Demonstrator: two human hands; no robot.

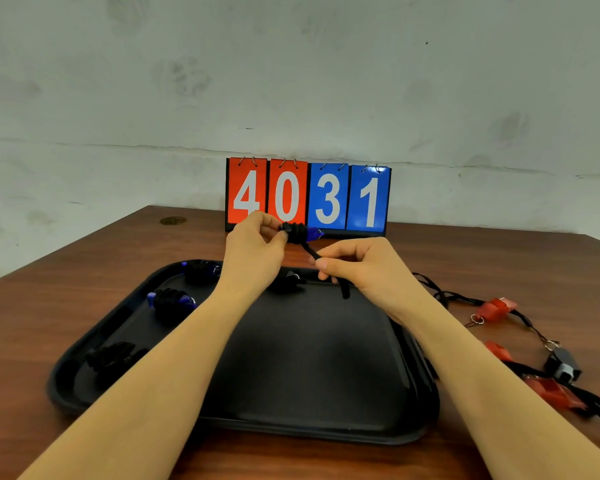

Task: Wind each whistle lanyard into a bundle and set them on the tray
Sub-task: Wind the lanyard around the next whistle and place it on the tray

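While both forearms reach across the black tray [326, 424], the left hand [257, 247] pinches one end of a blue whistle [313, 233] wrapped in black lanyard coils [297, 232], holding it in the air beyond the tray's far rim, in front of the scoreboard [308, 195] reading 4031; the right hand [357, 261] pinches the loose tail of the same cord [311, 251] between thumb and fingers, just right of and nearer than the bundle, with the cord's end [345, 291] hanging below the fist; on the tray lie four finished bundles: one at the far left corner [200, 271], one nearer along the left side [170, 303] showing blue, a dark one [111, 356] at the near left, and another [286, 280] by the far rim between the wrists; to the right of the tray, on the wooden table [84, 289], unwound lanyards [440, 294] sprawl with red whistles [496, 308] and a grey-black one [563, 367].
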